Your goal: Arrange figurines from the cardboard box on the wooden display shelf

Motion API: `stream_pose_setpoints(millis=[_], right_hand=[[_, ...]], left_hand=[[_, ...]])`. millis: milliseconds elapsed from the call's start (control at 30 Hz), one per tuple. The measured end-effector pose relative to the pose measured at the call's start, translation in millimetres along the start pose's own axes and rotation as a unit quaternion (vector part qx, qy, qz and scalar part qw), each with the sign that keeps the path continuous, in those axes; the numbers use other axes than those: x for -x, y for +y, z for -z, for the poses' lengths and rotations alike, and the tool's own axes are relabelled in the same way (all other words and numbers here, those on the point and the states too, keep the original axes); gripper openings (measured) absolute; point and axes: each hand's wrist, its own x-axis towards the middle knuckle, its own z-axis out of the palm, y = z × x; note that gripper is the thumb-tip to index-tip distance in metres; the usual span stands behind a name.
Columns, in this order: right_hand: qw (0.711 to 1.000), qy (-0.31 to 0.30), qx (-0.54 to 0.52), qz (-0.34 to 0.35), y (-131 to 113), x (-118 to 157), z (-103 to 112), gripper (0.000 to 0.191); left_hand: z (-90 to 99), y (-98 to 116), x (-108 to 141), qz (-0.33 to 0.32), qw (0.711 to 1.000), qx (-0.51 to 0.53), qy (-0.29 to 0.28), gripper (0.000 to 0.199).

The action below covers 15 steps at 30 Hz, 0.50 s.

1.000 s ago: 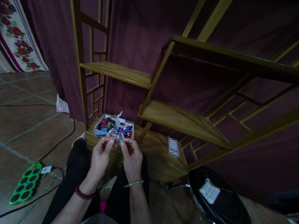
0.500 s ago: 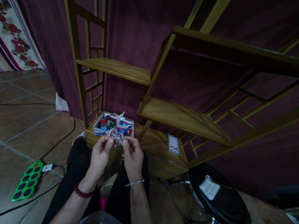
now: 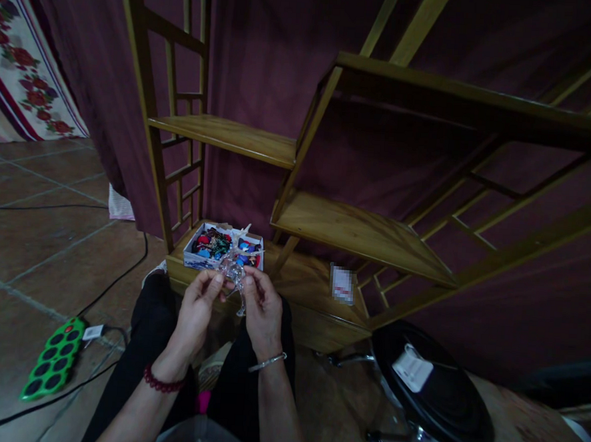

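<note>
Turned a bit since before, see-through shiny figure [image 3: 232,268], branchy top, thin bit pointing down, left hand [image 3: 196,310] and right hand [image 3: 264,312] pinching it, fingers curled.

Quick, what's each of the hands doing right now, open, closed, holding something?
Left hand: closed, pinching the clear, shiny, glass-like ornament with pale branching top between thumb and fingers.
Right hand: closed, pinching the same ornament's other side.

Clear ornament [image 3: 233,268] is looking glassy, lower centre; wood shelf [image 3: 365,235] is gleaming smooth, mid-frame; cloth curtain [image 3: 92,62] is looking matt, upper left; power strip [image 3: 52,361] is looking plastic, lower left.
</note>
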Motion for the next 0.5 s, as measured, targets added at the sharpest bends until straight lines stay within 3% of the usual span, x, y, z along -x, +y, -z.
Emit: stream_pose_setpoints(millis=[500], right_hand=[[0.998,-0.031,-0.057,-0.020,-1.1,4.2,-0.6,0.025]], left_hand=[[-3.2,1.7,1.9,0.034,0.997,0.043,-0.048,0.023]])
